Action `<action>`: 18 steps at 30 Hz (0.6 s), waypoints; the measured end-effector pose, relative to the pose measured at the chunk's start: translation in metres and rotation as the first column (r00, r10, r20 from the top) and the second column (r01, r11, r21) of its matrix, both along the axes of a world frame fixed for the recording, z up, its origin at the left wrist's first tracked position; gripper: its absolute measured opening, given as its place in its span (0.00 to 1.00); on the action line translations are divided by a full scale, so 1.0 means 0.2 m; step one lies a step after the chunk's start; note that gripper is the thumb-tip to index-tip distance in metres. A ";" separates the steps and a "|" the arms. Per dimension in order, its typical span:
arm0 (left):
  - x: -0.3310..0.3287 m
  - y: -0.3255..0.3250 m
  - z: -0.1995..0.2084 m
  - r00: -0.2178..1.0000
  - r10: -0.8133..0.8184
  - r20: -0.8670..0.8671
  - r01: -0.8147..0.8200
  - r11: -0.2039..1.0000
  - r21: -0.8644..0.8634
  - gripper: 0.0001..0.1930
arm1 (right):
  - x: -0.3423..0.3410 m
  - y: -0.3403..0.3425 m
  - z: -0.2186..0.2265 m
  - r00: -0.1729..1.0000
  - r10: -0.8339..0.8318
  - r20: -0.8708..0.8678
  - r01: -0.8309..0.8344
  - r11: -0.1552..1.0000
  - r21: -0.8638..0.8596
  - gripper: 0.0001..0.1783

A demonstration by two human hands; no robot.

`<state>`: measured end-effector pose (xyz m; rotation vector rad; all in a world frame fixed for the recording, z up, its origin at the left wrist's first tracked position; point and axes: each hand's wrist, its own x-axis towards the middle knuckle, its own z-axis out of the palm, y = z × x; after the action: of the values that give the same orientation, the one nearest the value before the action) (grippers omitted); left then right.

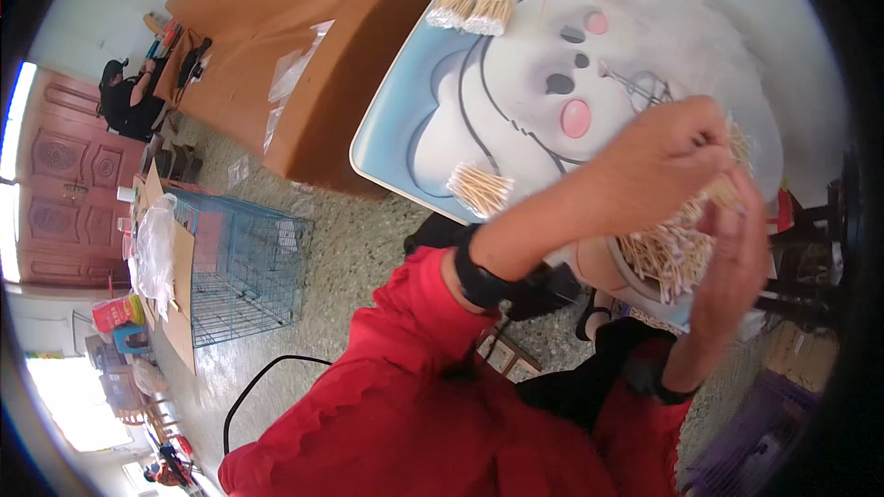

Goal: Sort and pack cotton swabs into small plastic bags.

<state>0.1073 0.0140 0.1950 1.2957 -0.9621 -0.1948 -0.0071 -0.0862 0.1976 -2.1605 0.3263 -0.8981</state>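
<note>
Above a round tan bowl (597, 265) heaped with loose cotton swabs (668, 253), my two hands are close together. My left hand (677, 147) is closed, its fingertips turned away from view; what they pinch, if anything, is hidden. My right hand (744, 244) has its thumb and fingers around a few cotton swabs (724, 191), slightly blurred. More swabs show behind the hands. To the left on the table lies a bundle of swabs (480, 190). Two packed bundles of swabs (488, 13) in clear plastic lie at the far left corner.
The table (433, 143) has a cartoon-face top. Clear plastic bags (691, 23) cover its far right side, near a thin dark metal-looking item (645, 88). A brown sofa (276, 37), a blue wire cage (244, 267) and a seated person (129, 97) are to the left.
</note>
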 end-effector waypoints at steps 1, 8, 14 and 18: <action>-0.01 0.06 0.01 1.000 -0.016 -0.015 0.017 0.999 0.038 0.06 | -0.02 0.02 -0.02 0.997 0.066 -0.040 -0.070 0.990 -0.120 0.19; -0.18 0.34 0.13 0.791 -0.228 -0.568 0.282 0.959 0.007 0.05 | -0.11 0.25 0.07 0.927 0.291 0.237 -0.360 0.867 0.343 0.09; -0.30 0.58 0.25 0.878 -0.205 -0.432 0.309 0.933 0.185 0.09 | -0.25 0.41 0.12 0.909 0.264 0.323 -0.399 0.777 0.488 0.03; -0.27 0.68 0.17 0.982 -0.069 -0.178 0.134 0.916 0.379 0.11 | -0.40 0.38 0.10 0.945 0.202 0.258 -0.298 0.857 0.421 0.03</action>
<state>0.0534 0.1505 0.2295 1.5665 -0.8780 -0.5896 -0.0878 -0.0095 0.2185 -1.6143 0.1269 -0.7915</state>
